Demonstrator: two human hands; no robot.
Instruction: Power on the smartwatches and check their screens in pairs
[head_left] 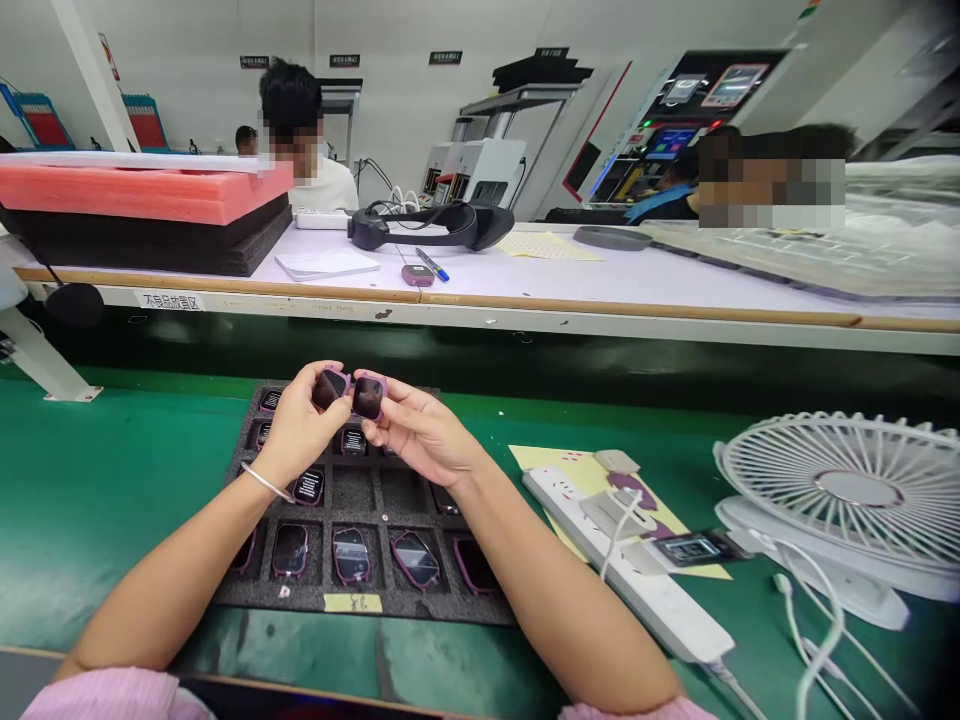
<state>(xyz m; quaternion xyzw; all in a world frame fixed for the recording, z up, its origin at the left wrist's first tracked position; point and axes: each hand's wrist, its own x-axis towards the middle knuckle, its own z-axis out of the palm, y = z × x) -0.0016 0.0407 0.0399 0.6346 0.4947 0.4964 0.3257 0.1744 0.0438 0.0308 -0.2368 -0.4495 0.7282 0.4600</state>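
Note:
My left hand [296, 430] grips one purple-framed smartwatch body [330, 388] between thumb and fingers. Close beside it, a second purple smartwatch body [369, 397] is pinched in my right hand [431, 435]. Both dark screens face me, and whether the two watches touch I cannot tell. Below my hands lies a black foam tray [292, 597] with square compartments. Several purple watches, such as a watch in the front row [351, 556], rest in it, and a few, like the left-side watch [308, 487], show lit white text. My hands and forearms hide part of the tray.
Right of the tray lie a white power strip [637, 565], a yellow sheet [540, 460] and a white fan [847, 490] with loose cables. The raised shelf [480, 290] holds a black headset [435, 230], another small purple device [418, 275] and pink foam [150, 190]. Other people sit beyond.

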